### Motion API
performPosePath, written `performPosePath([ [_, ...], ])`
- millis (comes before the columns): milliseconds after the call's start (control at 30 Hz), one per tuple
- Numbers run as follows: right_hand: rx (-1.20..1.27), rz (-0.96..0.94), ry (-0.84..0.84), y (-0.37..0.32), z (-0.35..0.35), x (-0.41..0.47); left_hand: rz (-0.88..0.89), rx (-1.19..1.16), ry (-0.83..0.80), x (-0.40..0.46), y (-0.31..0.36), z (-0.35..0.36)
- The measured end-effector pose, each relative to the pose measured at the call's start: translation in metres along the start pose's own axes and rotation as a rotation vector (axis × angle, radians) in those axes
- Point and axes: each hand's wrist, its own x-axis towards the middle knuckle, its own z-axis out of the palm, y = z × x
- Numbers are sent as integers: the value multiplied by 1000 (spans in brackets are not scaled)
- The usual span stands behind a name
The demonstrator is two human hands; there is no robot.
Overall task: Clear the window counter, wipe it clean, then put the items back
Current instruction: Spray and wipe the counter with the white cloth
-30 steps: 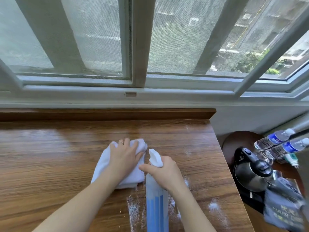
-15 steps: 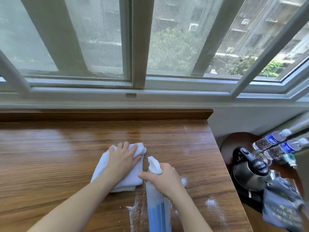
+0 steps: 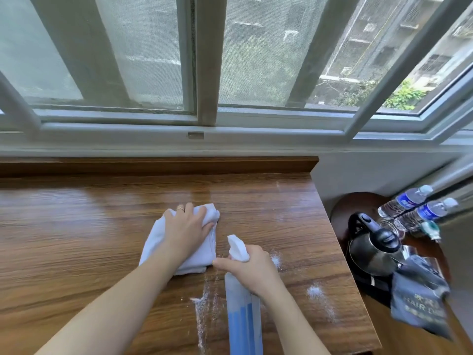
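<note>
In the head view, the wiping step is being carried out: a white cloth (image 3: 179, 242) is being pressed flat on the counter (image 3: 76, 252) by the spread left hand (image 3: 188, 229), while a spray bottle (image 3: 243, 298) is being gripped by the right hand (image 3: 253, 270). The foam patches (image 3: 317, 295) near the right edge are likely being called for next.

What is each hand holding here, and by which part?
The right hand grips the spray bottle at its neck, just under the white nozzle head. The left hand presses flat on the white cloth, not gripping it.
</note>
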Motion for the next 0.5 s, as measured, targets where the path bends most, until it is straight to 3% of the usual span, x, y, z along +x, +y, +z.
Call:
performPosePath([
  [300, -16, -11, -8, 2, 3, -11, 79, -79, 88, -94, 25, -8],
  [500, -39, -30, -34, 14, 9, -21, 76, -61, 82, -72, 11, -7],
])
